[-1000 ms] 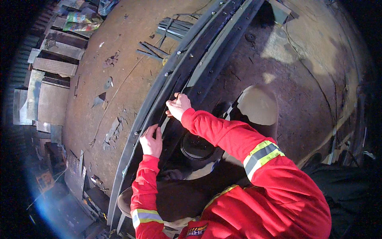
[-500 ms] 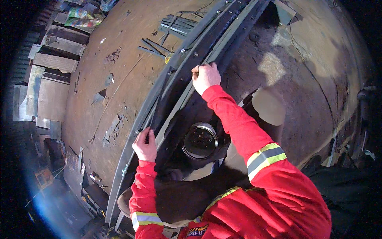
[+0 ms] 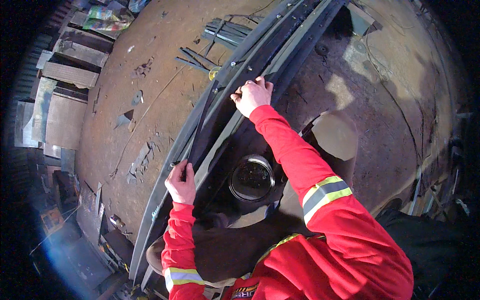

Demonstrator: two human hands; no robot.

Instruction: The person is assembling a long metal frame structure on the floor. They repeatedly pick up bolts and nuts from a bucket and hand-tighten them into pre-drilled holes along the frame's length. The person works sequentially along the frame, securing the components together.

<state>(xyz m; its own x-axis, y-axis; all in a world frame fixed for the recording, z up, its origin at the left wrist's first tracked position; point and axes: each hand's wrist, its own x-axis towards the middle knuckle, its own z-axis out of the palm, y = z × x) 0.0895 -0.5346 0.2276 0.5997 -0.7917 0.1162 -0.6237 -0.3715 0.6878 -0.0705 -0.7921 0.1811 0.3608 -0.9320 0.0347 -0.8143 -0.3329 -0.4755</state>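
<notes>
Long dark metal beams point(image 3: 227, 131) run from the lower left to the top, side by side, with several bolts point(image 3: 233, 64) along them. My left hand point(image 3: 181, 184) is closed at the near beam edge, thumb and fingers pinching the lower end of a thin dark strip point(image 3: 201, 122). From there the strip arches up along the beams. Farther up, my right hand point(image 3: 253, 97) rests over the beams with its fingers bent; whatever its fingertips may hold is hidden. A bolt point(image 3: 173, 164) pokes out just beside my left fingertips.
Below the beams stands a round shiny-rimmed container point(image 3: 251, 178) with a dark inside. Dark metal bars point(image 3: 227, 32) lie in a bundle on the brown floor beyond, near a yellow ring point(image 3: 214, 73). Metal plates point(image 3: 67, 117) are stacked at far left. A cable point(image 3: 395, 95) trails at right.
My right hand has shifted slightly left across the beams, its fingers changing their bend. The thin strip now shows more clearly, bowed outward. My left hand stays nearly where it was.
</notes>
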